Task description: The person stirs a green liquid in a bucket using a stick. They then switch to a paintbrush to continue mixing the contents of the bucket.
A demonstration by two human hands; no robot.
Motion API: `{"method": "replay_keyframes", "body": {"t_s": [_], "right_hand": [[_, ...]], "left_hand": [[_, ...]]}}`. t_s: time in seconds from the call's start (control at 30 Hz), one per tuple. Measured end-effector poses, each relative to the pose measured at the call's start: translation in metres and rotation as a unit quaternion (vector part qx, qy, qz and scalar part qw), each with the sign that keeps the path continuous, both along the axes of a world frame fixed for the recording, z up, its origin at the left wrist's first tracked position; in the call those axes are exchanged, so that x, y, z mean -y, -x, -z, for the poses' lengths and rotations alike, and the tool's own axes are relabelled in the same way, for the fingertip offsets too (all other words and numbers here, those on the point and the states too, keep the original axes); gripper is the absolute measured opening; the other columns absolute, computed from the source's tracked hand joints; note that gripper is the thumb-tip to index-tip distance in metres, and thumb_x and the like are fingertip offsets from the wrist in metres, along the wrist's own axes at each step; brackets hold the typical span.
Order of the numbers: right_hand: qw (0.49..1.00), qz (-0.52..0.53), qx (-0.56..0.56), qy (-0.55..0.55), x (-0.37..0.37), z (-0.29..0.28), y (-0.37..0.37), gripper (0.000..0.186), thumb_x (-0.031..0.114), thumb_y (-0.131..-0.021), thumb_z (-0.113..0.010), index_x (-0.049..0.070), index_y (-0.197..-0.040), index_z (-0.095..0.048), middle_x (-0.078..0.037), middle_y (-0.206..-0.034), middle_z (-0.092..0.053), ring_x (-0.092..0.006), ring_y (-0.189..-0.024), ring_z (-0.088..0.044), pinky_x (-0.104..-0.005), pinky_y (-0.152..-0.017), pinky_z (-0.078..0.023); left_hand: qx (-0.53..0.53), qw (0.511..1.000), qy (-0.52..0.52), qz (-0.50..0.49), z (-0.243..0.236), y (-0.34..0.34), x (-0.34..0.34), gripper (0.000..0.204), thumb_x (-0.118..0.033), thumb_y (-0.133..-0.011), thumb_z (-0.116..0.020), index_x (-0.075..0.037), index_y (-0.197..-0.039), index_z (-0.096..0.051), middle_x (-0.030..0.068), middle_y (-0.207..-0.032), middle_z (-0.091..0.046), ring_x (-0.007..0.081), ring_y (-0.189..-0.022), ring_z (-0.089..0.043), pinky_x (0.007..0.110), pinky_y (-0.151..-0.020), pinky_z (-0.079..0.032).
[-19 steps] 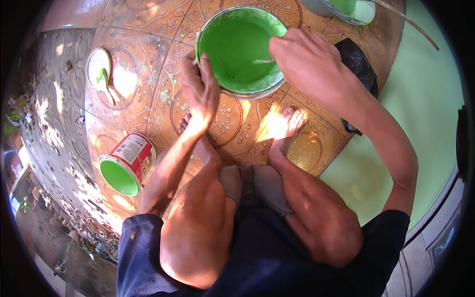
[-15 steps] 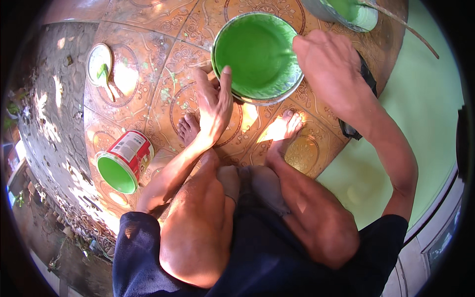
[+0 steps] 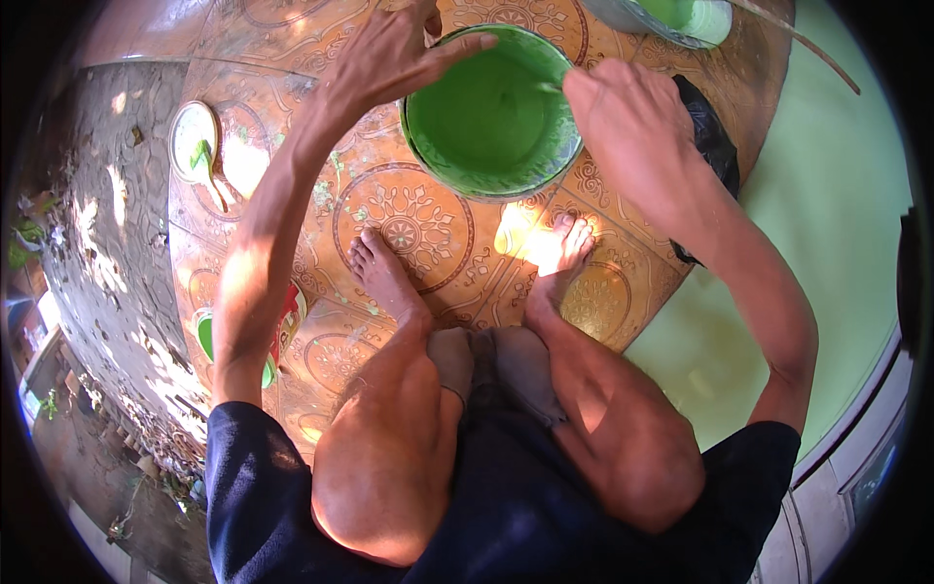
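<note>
A bucket of green paint (image 3: pixel 484 136) stands on the patterned orange tiles before my feet. My left hand (image 3: pixel 399 54) is at its upper-left rim, thumb stretched over the edge and fingers apart; whether it touches the rim I cannot tell. My right hand (image 3: pixel 628 127) is closed at the bucket's right rim on a thin pale stirrer (image 3: pixel 551 88) that points into the paint; most of the stirrer is hidden.
A white lid (image 3: pixel 183 131) with a green-coated brush (image 3: pixel 206 165) lies left. A red-labelled paint bucket (image 3: pixel 206 333) is partly behind my left forearm. Upper right are another bucket (image 3: pixel 708 24), a stick (image 3: pixel 817 51) and black plastic (image 3: pixel 708 136). A pale green surface (image 3: pixel 827 243) borders the tiles.
My left hand has left the bucket's lower-left side and moved up to its upper-left rim. The bucket shifted right, then slightly back up and left, with my right hand following it.
</note>
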State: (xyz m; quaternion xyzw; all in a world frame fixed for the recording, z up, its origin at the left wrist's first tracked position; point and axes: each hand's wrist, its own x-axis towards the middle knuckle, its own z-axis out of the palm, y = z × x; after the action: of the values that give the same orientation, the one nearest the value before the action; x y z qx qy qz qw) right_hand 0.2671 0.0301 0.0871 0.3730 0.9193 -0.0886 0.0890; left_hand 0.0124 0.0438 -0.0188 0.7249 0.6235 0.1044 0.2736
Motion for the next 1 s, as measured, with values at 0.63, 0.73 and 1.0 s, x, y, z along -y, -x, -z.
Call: {"method": "replay_keyframes", "body": {"t_s": [0.63,0.73,1.0], "right_hand": [[0.970,-0.083,-0.225,-0.035,-0.041,0.036,-0.032,0.020,0.003,-0.093,-0.058,-0.002,-0.074,-0.056,-0.020,-0.073,-0.056,-0.0323,-0.063,-0.062,-0.0460,-0.057,-0.051],[0.969,-0.109,-0.206,-0.081,-0.057,0.041,-0.024,0.020,0.004,-0.095,-0.057,-0.003,-0.075,-0.057,-0.020,-0.076,-0.056,-0.0334,-0.065,-0.063,-0.0450,-0.057,-0.051],[0.982,-0.025,-0.183,-0.022,-0.043,0.040,-0.030,0.010,0.004,-0.092,-0.057,-0.003,-0.085,-0.057,-0.021,-0.083,-0.057,-0.0364,-0.081,-0.065,-0.0468,-0.072,-0.052]], "left_hand": [[0.008,0.999,-0.038,0.035,-0.041,-0.007,0.007,0.039,-0.030,-0.106,-0.055,0.002,-0.085,-0.065,0.0073,-0.057,-0.057,0.0142,-0.045,-0.058,0.034,-0.044,-0.045],[0.021,0.996,-0.079,0.035,-0.038,-0.015,-0.004,0.039,-0.031,-0.106,-0.057,0.002,-0.086,-0.066,0.0082,-0.057,-0.058,0.0151,-0.046,-0.059,0.036,-0.046,-0.045],[0.009,0.993,-0.112,0.025,-0.023,-0.018,-0.010,0.040,-0.035,-0.105,-0.060,0.001,-0.089,-0.067,0.0104,-0.058,-0.059,0.0177,-0.047,-0.060,0.039,-0.049,-0.046]]}}
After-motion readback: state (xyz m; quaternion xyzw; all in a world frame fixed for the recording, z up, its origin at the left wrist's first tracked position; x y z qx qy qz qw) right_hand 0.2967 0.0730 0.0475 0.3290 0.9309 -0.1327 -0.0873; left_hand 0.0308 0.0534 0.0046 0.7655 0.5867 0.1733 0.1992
